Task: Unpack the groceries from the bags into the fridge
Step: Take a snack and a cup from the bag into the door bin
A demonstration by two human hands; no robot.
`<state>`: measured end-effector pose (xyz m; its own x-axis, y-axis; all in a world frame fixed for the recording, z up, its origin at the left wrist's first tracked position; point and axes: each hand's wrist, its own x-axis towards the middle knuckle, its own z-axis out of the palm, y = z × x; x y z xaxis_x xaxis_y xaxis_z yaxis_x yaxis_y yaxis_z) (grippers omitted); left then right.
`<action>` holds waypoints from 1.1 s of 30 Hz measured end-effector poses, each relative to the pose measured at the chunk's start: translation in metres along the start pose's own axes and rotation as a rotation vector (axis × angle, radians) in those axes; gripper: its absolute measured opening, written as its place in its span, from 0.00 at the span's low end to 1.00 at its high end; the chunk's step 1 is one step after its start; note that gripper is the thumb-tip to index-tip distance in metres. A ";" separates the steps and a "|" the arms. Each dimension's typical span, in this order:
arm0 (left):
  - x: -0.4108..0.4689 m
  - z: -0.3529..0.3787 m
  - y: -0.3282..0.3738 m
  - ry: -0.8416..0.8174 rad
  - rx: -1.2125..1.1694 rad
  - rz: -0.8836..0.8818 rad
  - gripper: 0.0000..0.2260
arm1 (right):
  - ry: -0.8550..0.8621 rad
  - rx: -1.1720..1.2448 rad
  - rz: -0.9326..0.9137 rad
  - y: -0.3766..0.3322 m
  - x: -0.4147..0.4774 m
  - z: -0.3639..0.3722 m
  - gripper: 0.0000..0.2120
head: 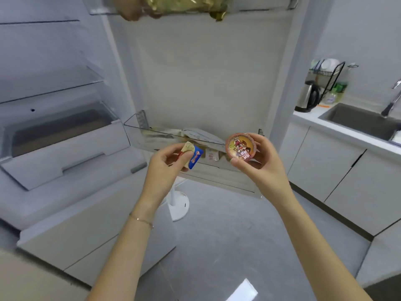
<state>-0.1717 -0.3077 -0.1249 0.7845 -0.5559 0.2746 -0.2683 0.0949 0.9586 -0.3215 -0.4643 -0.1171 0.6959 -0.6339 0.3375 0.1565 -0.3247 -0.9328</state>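
My left hand (168,162) pinches a small blue and white snack packet (194,156) just in front of the lower door bin (138,135) of the open fridge door (206,72). My right hand (260,157) grips a round pink cup with a printed lid (240,146), held at the bin's right end. The clear bin holds flat foil packets and small sachets. A greenish-gold bag (186,5) lies in the upper door bin at the top edge.
The fridge interior on the left has glass shelves (50,83) and a pulled-out drawer (65,146). A white fan base (179,205) stands on the grey floor below the door. To the right are cabinets, a sink (358,120), a kettle (308,96) and a dish rack (327,70).
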 end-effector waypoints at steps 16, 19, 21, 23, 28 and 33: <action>0.158 -0.035 0.000 -0.415 0.589 0.129 0.04 | -0.076 -0.342 -0.007 0.002 0.097 0.035 0.26; 0.172 -0.042 -0.006 -0.509 0.695 0.109 0.06 | -0.039 -0.345 0.004 0.000 0.101 0.045 0.25; 0.177 -0.046 -0.010 -0.565 0.675 0.116 0.06 | -0.023 -0.360 0.019 -0.001 0.102 0.053 0.25; 0.181 -0.051 -0.012 -0.615 0.659 0.138 0.07 | -0.007 -0.398 0.034 -0.002 0.104 0.062 0.24; 0.189 -0.065 -0.019 -0.613 0.696 0.300 0.10 | 0.057 -0.458 0.053 -0.006 0.103 0.084 0.24; 0.190 -0.085 -0.009 -0.486 0.723 0.531 0.15 | 0.141 -0.527 0.070 -0.010 0.100 0.101 0.25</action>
<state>0.0272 -0.3443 -0.0752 0.1970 -0.8778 0.4365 -0.9152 -0.0051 0.4029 -0.1828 -0.4530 -0.0868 0.5854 -0.7430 0.3243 -0.2845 -0.5629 -0.7760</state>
